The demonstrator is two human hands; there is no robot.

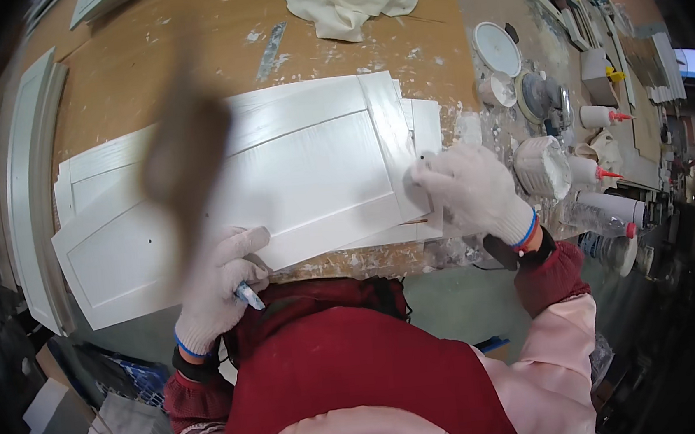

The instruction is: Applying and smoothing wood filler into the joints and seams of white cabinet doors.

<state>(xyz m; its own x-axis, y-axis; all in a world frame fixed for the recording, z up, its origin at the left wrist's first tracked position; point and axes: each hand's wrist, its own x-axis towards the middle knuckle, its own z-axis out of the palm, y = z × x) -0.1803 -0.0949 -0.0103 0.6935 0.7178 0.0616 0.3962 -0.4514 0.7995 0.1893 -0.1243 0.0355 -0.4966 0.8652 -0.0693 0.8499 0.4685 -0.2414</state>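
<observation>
A white door panel (311,179) with a raised frame lies tilted on a stack of similar white panels (426,123) at the bench's front edge. My left hand (220,288), in a white knit glove, rests at the panel's near edge. Its fingers are curled round a small blue-and-white piece (249,296), whose kind I cannot make out. My right hand (477,191), gloved too, has its fingers bent together against the panel's right end. A greyish patch shows under those fingertips; what they hold, if anything, is hidden. A blurred brown shape (184,148) close to the camera covers part of the panel.
Beyond the panels, a crumpled cream cloth (349,2) lies on the brown bench top (208,43). Long white panels (36,195) stand at the left. To the right are a white tub (542,168), a round lid (497,49), a sander (539,97) and red-tipped glue bottles (599,116).
</observation>
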